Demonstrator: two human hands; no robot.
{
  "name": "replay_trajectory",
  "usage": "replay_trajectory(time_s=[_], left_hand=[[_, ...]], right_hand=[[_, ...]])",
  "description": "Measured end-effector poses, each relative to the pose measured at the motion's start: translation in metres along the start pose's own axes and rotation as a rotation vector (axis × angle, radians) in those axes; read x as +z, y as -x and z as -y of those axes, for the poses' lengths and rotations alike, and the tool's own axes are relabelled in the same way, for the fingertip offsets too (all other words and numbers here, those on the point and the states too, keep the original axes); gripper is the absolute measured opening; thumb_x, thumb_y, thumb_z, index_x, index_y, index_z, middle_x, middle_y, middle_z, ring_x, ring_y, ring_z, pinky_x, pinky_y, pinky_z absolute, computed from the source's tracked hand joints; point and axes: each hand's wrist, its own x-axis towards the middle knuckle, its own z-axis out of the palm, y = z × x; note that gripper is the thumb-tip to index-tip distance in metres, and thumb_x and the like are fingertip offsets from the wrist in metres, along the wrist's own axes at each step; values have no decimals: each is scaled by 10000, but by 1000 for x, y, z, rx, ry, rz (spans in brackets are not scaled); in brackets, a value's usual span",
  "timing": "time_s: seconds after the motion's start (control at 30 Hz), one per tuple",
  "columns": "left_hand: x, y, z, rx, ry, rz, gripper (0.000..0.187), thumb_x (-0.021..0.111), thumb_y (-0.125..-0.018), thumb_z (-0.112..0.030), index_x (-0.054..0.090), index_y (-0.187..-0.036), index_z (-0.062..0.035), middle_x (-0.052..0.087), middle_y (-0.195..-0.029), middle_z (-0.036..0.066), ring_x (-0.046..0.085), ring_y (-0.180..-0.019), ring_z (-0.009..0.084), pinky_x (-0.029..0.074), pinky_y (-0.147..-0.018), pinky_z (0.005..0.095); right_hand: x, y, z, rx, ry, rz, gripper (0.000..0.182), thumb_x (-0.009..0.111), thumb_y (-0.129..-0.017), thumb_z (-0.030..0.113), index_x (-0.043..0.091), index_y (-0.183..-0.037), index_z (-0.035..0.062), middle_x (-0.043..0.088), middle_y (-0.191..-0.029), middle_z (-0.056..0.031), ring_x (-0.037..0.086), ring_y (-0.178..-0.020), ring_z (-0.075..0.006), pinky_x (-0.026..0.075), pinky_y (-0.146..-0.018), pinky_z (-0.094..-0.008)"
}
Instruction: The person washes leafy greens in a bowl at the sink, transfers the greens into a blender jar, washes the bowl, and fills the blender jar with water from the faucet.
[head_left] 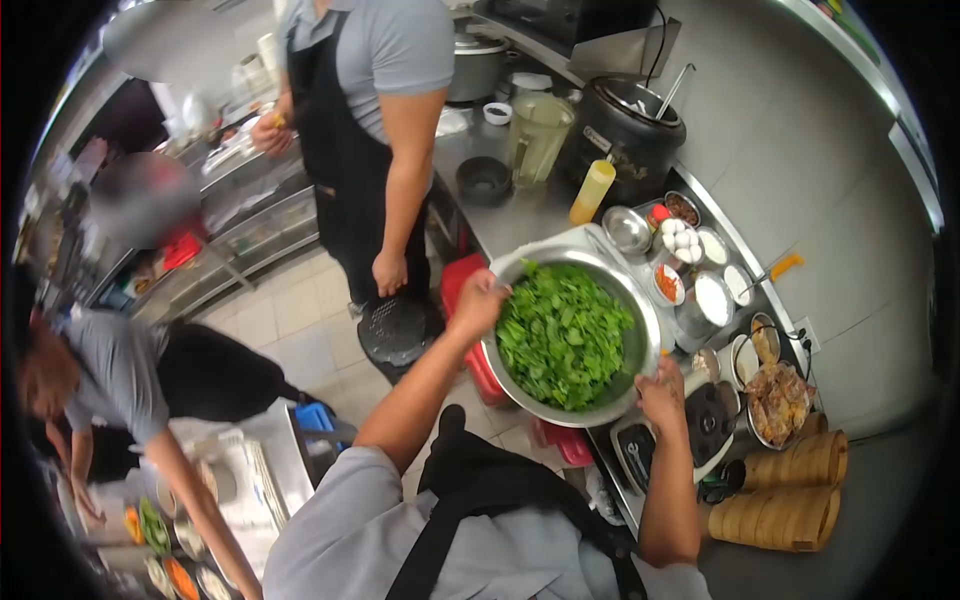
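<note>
A large steel bowl point(642, 345) heaped with green leaves point(562, 335) is held up between my two hands, just over the front edge of the steel counter point(510, 215). My left hand point(478, 302) grips the bowl's left rim, fingers over the edge next to the leaves. On the opposite side, my right hand point(660, 393) clasps the lower right rim. Both of my forearms reach out from my grey shirt and black apron strap at the bottom of the view.
A co-worker in a grey shirt and black apron point(365, 130) stands in the aisle just beyond the bowl. Another person point(115, 375) bends over food trays at left. The counter holds small condiment bowls point(690, 270), a yellow squeeze bottle point(591, 192), a black pot point(628, 128), fried food point(780, 395) and bamboo steamers point(790, 490).
</note>
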Motion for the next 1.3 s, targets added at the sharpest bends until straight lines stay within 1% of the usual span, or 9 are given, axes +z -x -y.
replay_trajectory(time_s=[0.2, 0.27, 0.37, 0.63, 0.7, 0.73, 0.83, 1.17, 1.3], left_hand=[[49, -56, 14, -171, 50, 382, 116, 627, -839, -106, 534, -803, -46, 432, -700, -49, 401, -641, 85, 352, -576, 272], [48, -78, 12, -142, -38, 537, 217, 645, -848, -183, 512, -729, -57, 430, -637, -40, 386, -586, 83, 346, -528, 280], [37, -128, 5, -225, -190, 608, 317, 676, -832, -248, 484, -660, -64, 457, -582, -20, 407, -558, 78, 362, -510, 285], [42, -314, -12, 489, -234, -259, 438, 712, -769, -417, 542, -765, -14, 563, -733, 144, 548, -727, 249, 447, -695, 366], [49, -341, -11, 186, -192, -327, 568, 726, -736, -496, 566, -893, 26, 566, -811, 162, 555, -823, 260, 434, -779, 346], [41, -344, -29, -131, -30, 65, 699, 736, -702, -559, 556, -1011, 42, 571, -895, 157, 546, -894, 259, 415, -841, 339], [55, -350, -35, -372, 272, 134, 704, 733, -696, -583, 569, -992, 34, 580, -918, 107, 539, -785, 210, 446, -697, 304], [67, -342, -22, -309, 307, 1, 775, 742, -724, -443, 494, -1264, 55, 556, -1222, 179, 536, -1099, 270, 392, -942, 346], [44, -298, -29, -249, 268, 60, 443, 711, -751, -423, 575, -856, -14, 552, -817, 85, 522, -752, 165, 409, -682, 314]], right_hand=[[-11, -30, -58, -67, 286, -257, 347, 658, -769, 102, 521, -1052, -44, 581, -856, -96, 577, -778, -194, 453, -677, -310], [0, -1, 9, 169, 483, -206, 490, 680, -768, 202, 503, -1147, -52, 551, -1124, -258, 580, -999, -373, 438, -892, -403], [29, 13, 45, 111, 774, -433, 510, 701, -762, 244, 516, -1148, -34, 549, -1094, -258, 566, -959, -426, 450, -869, -430], [97, -22, 96, -115, 704, -105, 972, 824, -616, 394, 355, -1379, 17, 365, -1381, -293, 388, -1273, -417, 350, -1043, -430], [113, -45, 111, -65, 754, -55, 1079, 847, -564, 410, 291, -1417, 53, 264, -1436, -286, 357, -1296, -427, 343, -1058, -427], [118, -54, 112, -15, 805, 7, 1190, 870, -512, 427, 227, -1455, 90, 163, -1491, -280, 326, -1319, -437, 336, -1073, -424], [129, -84, 85, 190, 830, 130, 1255, 888, -467, 410, 183, -1473, 158, 98, -1499, -287, 328, -1308, -461, 377, -1044, -438], [133, -86, 63, 100, 902, 40, 774, 803, -604, 132, 427, -1281, 137, 438, -1207, -211, 568, -999, -423, 481, -878, -464], [112, -75, 67, 25, 779, -22, 721, 771, -609, 90, 453, -1255, 126, 467, -1191, -201, 547, -1058, -409, 466, -899, -441]])
